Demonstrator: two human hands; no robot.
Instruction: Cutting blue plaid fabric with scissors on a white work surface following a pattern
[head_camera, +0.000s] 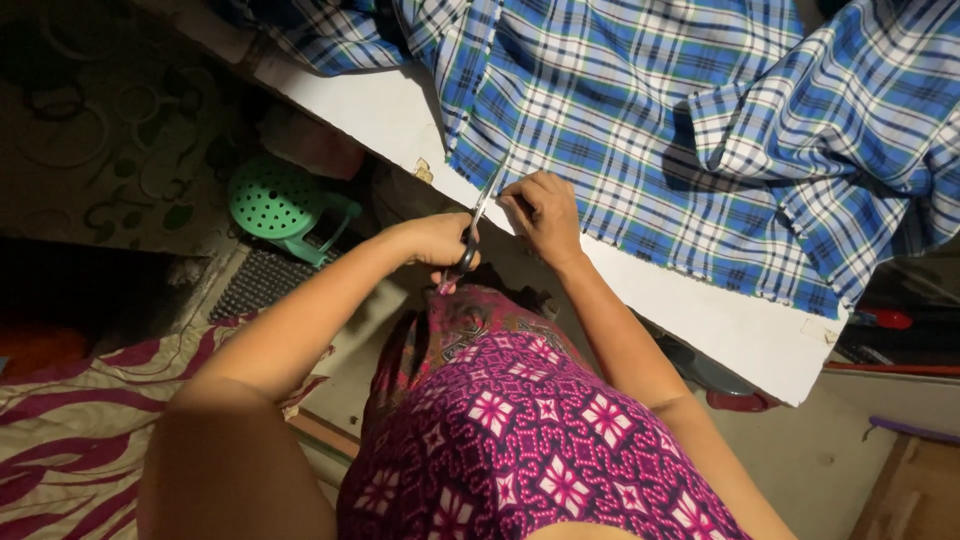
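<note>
The left hand (432, 240) grips the dark handles of a pair of steel scissors (480, 218), fingers clenched through the loops. The right hand (545, 215) lies on the near edge of the blue, white and green checked cotton cloth (620, 120), fingertips pinching and pressing the fabric just beside the blades. The cloth is spread over a white flat board table (720, 320), with a bunched fold at the far right.

Risk, as a judgement: the right fingertips sit very close to the blades, so a closing stroke may nick them. The cloth edge overhangs the table edge slightly; if the right hand relaxes, the fabric may slip or pucker and the cut may wander off the check line.

Orientation: the long axis of the scissors runs from the handles, low and near the body, up and slightly rightward. The tips point away from the person, into the cloth edge.

A green perforated plastic stool (280, 200) stands on the floor at left.
</note>
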